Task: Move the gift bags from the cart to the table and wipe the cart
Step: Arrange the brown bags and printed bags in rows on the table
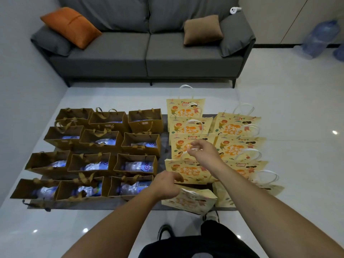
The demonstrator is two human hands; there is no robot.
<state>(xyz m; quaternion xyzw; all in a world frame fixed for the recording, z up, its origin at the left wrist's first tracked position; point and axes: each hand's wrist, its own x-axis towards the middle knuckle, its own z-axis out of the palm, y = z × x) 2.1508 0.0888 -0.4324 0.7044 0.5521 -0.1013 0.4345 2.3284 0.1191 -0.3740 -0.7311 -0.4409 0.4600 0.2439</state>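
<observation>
Gift bags cover a low dark table (163,206): the right hand (202,152) pinches the white handle (193,149) of a yellow cartoon-printed bag (186,170), while the left hand (167,185), fingers curled, grips the rim of a tilted yellow bag (191,201) at the near edge. Brown bags (93,146) stand in rows on the left, more yellow bags (240,138) on the right, a grey sofa (145,45) beyond.

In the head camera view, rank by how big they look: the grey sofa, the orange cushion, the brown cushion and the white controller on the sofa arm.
1. grey sofa
2. orange cushion
3. brown cushion
4. white controller
</observation>
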